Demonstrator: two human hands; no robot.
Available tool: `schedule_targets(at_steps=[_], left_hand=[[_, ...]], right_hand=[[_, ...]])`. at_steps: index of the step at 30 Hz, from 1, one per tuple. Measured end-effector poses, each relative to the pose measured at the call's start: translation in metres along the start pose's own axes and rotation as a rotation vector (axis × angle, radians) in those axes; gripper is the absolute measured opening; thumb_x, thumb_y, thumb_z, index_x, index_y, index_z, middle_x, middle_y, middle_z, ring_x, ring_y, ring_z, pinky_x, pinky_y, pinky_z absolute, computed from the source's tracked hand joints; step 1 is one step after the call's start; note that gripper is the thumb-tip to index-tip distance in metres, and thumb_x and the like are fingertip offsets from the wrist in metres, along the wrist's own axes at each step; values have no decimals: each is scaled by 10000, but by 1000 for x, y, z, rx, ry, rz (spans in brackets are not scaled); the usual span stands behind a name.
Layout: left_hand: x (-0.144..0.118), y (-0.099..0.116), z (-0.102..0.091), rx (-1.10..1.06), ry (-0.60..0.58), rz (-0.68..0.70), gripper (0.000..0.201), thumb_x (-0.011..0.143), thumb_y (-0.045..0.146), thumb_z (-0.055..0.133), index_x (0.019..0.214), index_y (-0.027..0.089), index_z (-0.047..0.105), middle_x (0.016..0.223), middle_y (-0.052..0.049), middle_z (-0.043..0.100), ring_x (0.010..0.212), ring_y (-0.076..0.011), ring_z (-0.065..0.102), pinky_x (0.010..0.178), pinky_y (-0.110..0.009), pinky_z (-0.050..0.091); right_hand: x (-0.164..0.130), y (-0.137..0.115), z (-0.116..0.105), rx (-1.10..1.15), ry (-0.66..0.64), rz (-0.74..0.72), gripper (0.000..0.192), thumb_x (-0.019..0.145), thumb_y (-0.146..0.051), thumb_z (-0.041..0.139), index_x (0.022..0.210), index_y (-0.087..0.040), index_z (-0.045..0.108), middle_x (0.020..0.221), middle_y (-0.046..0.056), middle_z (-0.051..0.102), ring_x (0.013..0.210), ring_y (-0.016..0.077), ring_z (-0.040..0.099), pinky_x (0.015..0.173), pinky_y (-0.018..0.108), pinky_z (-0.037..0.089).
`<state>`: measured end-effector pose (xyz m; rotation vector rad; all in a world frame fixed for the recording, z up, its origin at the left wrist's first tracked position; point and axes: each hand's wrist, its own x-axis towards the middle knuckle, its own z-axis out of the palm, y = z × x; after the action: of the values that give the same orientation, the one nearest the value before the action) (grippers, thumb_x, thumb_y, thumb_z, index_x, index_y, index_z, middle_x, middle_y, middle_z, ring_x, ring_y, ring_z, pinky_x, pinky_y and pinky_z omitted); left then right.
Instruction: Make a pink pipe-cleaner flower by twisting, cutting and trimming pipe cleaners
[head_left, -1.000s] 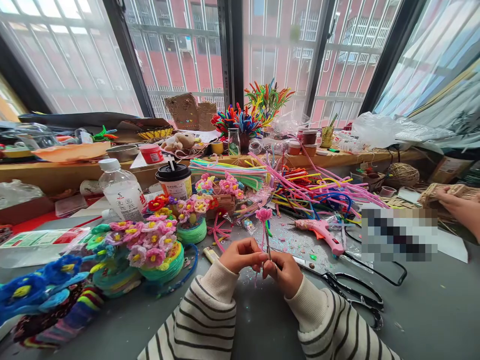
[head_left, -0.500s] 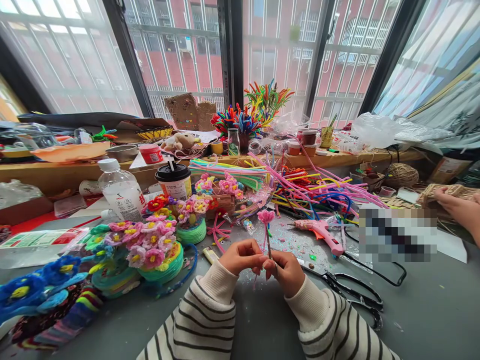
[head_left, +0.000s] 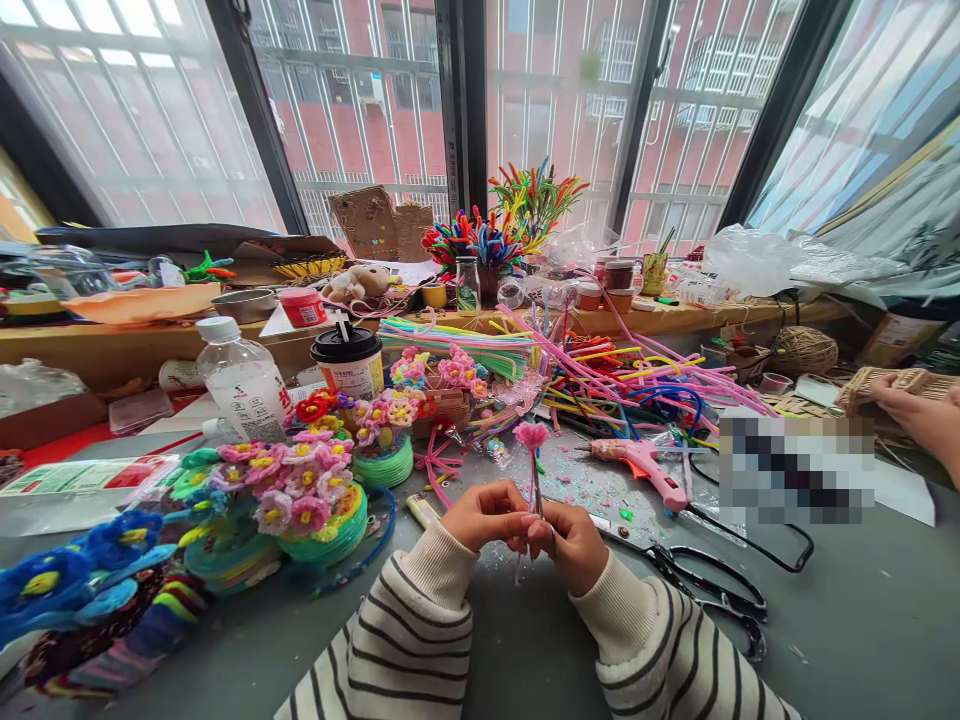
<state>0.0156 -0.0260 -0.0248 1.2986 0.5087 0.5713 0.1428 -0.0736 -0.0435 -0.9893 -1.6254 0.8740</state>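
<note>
A pink pipe-cleaner flower (head_left: 531, 435) stands upright on a thin dark stem above my hands. My right hand (head_left: 574, 545) is closed around that stem. Thumb and fingers of my left hand (head_left: 491, 515) pinch beside it on a thin pink strand (head_left: 517, 572), whose loose end hangs below. The fingertips of both hands meet, so the exact grip is partly hidden. Large black-handled scissors (head_left: 709, 590) lie just right of my right hand. A pink glue gun (head_left: 641, 470) rests beyond them.
At left, pots of pipe-cleaner flowers (head_left: 300, 480) crowd the table near a water bottle (head_left: 244, 385) and lidded cup (head_left: 347, 362). Loose pipe cleaners (head_left: 637, 375) heap at the back. Another person's hand (head_left: 919, 415) holds a woven piece (head_left: 862, 387) at far right.
My hands have drawn slightly closer at the fingertips, and the hanging strand end has shifted a little right. The other person's woven piece has tilted slightly.
</note>
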Motion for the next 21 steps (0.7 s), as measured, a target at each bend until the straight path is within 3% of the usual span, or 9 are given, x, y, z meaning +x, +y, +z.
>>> schedule_targets(at_steps=[10, 21], left_hand=[[1, -2, -1, -7, 30, -28, 221, 564, 290, 601, 571, 120, 459, 465, 8, 555, 447, -91, 506, 467, -220, 360], [0, -1, -1, -40, 24, -49, 222, 537, 285, 622, 570, 117, 481, 467, 7, 552, 446, -92, 497, 466, -222, 350]], right_hand=[[-1, -6, 0, -20, 38, 83, 435, 669, -517, 400, 507, -139, 542, 470, -1, 515, 433, 83, 463, 456, 188, 369], [-1, 2, 1, -74, 32, 32, 497, 661, -559, 362, 465, -133, 526, 430, 8, 500, 405, 82, 441, 424, 192, 357]])
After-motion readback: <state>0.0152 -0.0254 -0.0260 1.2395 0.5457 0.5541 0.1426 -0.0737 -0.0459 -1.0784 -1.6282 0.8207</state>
